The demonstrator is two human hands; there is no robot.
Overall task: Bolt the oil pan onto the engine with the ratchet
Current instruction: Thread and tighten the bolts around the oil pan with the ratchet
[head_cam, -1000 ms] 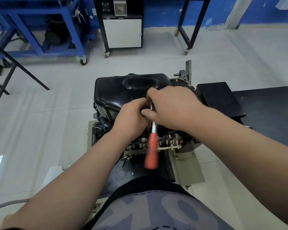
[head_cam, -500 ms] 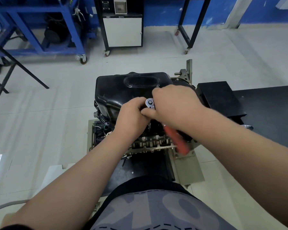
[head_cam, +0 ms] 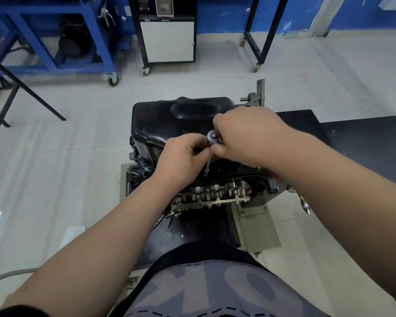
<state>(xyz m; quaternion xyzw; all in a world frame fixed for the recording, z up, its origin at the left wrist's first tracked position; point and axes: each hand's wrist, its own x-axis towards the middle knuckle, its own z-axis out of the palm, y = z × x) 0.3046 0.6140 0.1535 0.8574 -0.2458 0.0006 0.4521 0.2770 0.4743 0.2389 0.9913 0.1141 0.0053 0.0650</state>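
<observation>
The left hand (head_cam: pixel 181 159) pinches the ratchet (head_cam: pixel 213 135) just below its round head, and the right hand (head_cam: pixel 247 138) wraps the handle. The extension (head_cam: pixel 207 167) drops to the near edge of the black oil pan (head_cam: pixel 160 120), which sits on the engine (head_cam: pixel 215 193).

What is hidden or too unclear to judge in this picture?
Head view:
- Handle of the ratchet: hidden under the right hand and forearm.
- The bolt: too small and dark, below the extension bar.
- Near edge of the oil pan: covered by the left hand.
</observation>
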